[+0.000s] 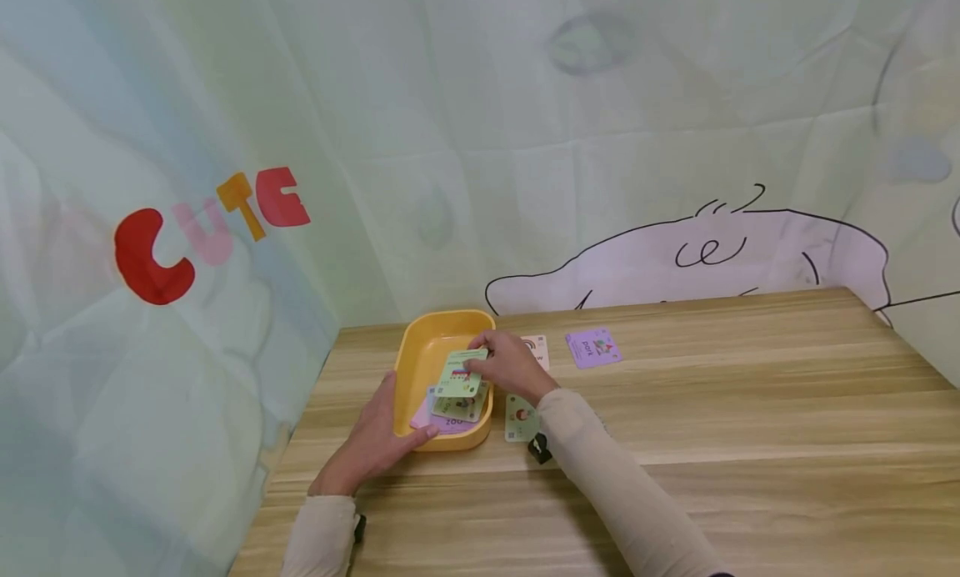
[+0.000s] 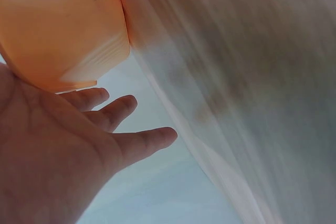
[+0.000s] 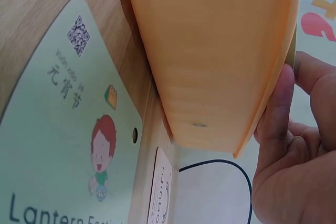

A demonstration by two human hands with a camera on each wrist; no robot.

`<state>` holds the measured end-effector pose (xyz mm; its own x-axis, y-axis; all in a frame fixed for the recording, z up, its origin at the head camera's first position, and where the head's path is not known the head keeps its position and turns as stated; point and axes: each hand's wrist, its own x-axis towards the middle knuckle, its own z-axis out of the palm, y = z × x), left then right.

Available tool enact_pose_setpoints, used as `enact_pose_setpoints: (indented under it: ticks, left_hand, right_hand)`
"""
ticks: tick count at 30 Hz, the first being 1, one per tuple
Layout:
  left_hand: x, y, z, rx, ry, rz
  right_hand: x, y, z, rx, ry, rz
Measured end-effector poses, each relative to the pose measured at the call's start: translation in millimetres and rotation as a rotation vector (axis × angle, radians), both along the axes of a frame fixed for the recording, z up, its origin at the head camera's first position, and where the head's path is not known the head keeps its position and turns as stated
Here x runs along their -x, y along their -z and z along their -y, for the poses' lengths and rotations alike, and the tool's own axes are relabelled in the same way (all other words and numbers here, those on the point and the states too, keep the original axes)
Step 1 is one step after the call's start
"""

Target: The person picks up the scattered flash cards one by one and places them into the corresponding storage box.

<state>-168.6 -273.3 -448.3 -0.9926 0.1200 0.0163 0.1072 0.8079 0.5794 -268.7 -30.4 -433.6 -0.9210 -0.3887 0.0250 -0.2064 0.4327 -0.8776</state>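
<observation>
your brown wood-grain surface [image 1: 750, 410] carries a yellow, round-cornered plastic tray [image 1: 423, 360]; at its eight o'clock, your left hand [image 1: 377, 427] touches it, fingers apart; at three o'clock, your right hand [image 1: 516, 365] pinches a pale green printed card [image 1: 457, 382] over the tray's interior.

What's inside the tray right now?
Inside the tray, a purple card shows partly under a green card; the right hand holds another green card above them. Their overlapped parts, and anything beneath, are covered.
</observation>
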Motion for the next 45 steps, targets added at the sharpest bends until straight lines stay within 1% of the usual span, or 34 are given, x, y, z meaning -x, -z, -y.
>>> enact_pose_setpoints:
  ticks: [3, 5, 10, 13, 21, 31, 45]
  left_hand:
    - [0.1, 1.0, -0.4, -0.012, 0.007, -0.025]
    - [0.0, 1.3, -0.4, -0.011, 0.006, -0.025]
    - [-1.8, -0.2, 0.3, -0.001, -0.015, 0.038]
    - [-2.1, -1.1, 0.7, 0.0, -0.022, 0.063]
    - [-0.6, -0.8, 0.6, 0.01, -0.02, 0.061]
    - [0.0, 0.0, 0.1, 0.001, -0.027, 0.078]
    - [0.1, 0.6, 1.2, 0.01, -0.024, 0.071]
  right_hand:
    - [-0.1, 1.1, 0.5, 0.002, 0.001, 0.006]
    - [-0.3, 1.4, 0.9, 0.003, 0.003, 0.006]
    - [-0.1, 1.3, 1.9, -0.004, 0.009, 0.001]
    - [0.1, 0.8, 2.2, -0.008, 0.013, -0.006]
    - [0.8, -0.7, 2.0, -0.015, 0.017, -0.017]
    - [0.4, 0.2, 2.1, -0.027, 0.02, -0.022]
    - [-0.3, 0.2, 2.5, -0.035, 0.03, -0.062]
